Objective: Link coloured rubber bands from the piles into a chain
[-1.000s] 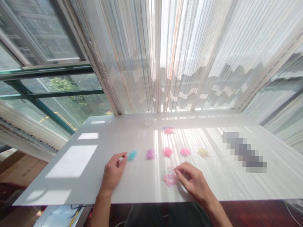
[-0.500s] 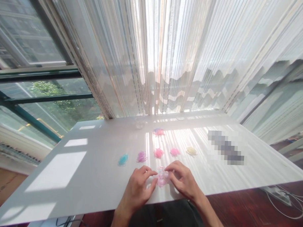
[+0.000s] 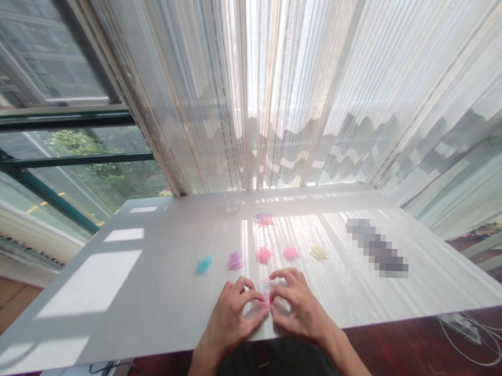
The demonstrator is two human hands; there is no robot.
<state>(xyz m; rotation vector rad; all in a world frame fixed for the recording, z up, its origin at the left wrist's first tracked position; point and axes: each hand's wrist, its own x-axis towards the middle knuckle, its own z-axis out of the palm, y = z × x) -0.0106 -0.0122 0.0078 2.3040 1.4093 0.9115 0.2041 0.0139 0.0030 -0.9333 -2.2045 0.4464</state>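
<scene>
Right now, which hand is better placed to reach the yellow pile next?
Probably the right hand: it's on the yellow pile's side and closer to it, while the left hand is farther away.

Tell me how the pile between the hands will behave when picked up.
The pile would probably come apart rather than lift whole: strands stray at its far edge. It looks light, the strands being thin, and, lying low, seems unlikely to roll.

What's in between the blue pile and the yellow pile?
Three piles, left to right in the head view: the purple pile, the reddish-pink pile and the bright pink pile.
</scene>
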